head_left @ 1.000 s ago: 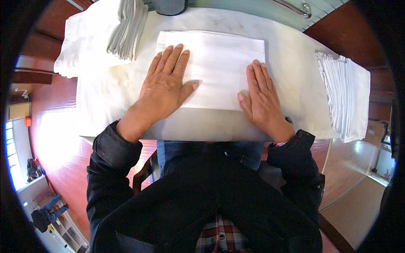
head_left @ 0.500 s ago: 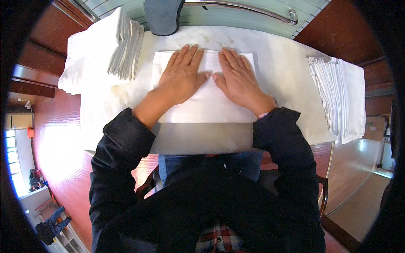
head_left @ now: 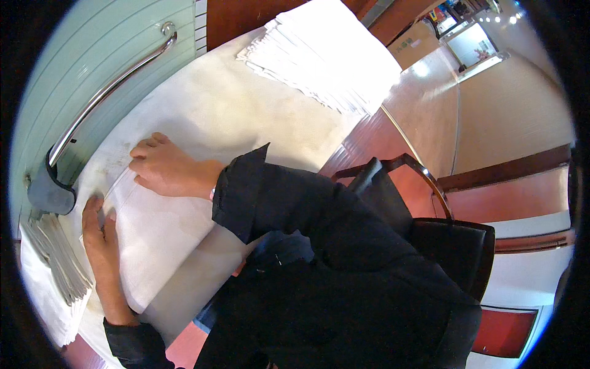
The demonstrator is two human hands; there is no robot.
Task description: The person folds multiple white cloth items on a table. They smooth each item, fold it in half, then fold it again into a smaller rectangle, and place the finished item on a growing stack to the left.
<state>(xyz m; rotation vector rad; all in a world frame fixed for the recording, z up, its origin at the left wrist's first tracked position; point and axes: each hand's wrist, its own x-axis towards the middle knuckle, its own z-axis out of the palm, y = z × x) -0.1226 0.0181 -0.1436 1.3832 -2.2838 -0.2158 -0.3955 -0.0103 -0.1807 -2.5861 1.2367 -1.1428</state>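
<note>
Apparently mid-piece. One white cloth (head_left: 160, 240) lies on the table (head_left: 203, 98) in front of the person, spread flat; a line near its far edge suggests layers, so folding looks at least partly done. Not done: it sits on neither stack. Finished-looking pieces lie in the right stack (head_left: 332, 55) and the left stack (head_left: 55, 264), one toward each end. Count per stack: edges too bunched to tell.

Hands. Right hand (head_left: 172, 171) at the cloth's far right corner, fingers curled down; whether it pinches fabric or only presses, cannot tell. Left hand (head_left: 103, 237) lies along the cloth's left side, thumb standing apart from the fingers, not clenched; nothing seen gripped.

Edges. Far table edge runs close along a pale green panel (head_left: 110, 37) with a metal rail (head_left: 104, 92); a grey pad (head_left: 50, 194) hangs at the rail's end, near the left fingertips. Cloth's near side stops short of the table's near edge, a strip of cover showing between.

Room. Tight on the left: forearm just beside the left stack. Wider on the right: a stretch of table separates right hand from right stack, well apart. Chair (head_left: 448, 258) stands off the table, behind the right sleeve.
</note>
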